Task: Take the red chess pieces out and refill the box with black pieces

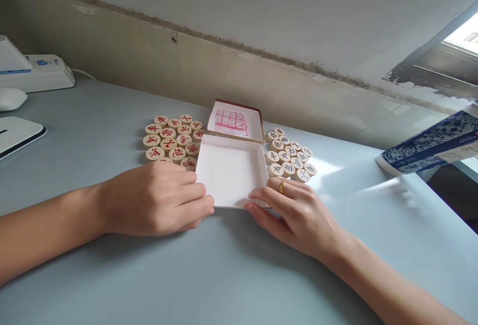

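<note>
A shallow white cardboard box (227, 170), bare inside, lies on the table between my hands. Its near left corner is gripped by my left hand (164, 200), fingers curled round the edge. My right hand (291, 210), with a gold ring on one finger, pinches the near right corner. Behind the box, the lid (256, 122) stands tilted back, with red lines drawn on its white inner face. Several red-marked xiangqi pieces (169, 144) lie in a cluster left of the box, some hidden by my left hand. Several dark-marked xiangqi pieces (290, 151) lie to its right.
The blue-grey table (231, 275) meets a worn wall (179, 66) at the back. White devices, one a lamp-like base (45, 73), stand at the far left. A blue patterned package (429, 141) leans in at the right edge, below a window.
</note>
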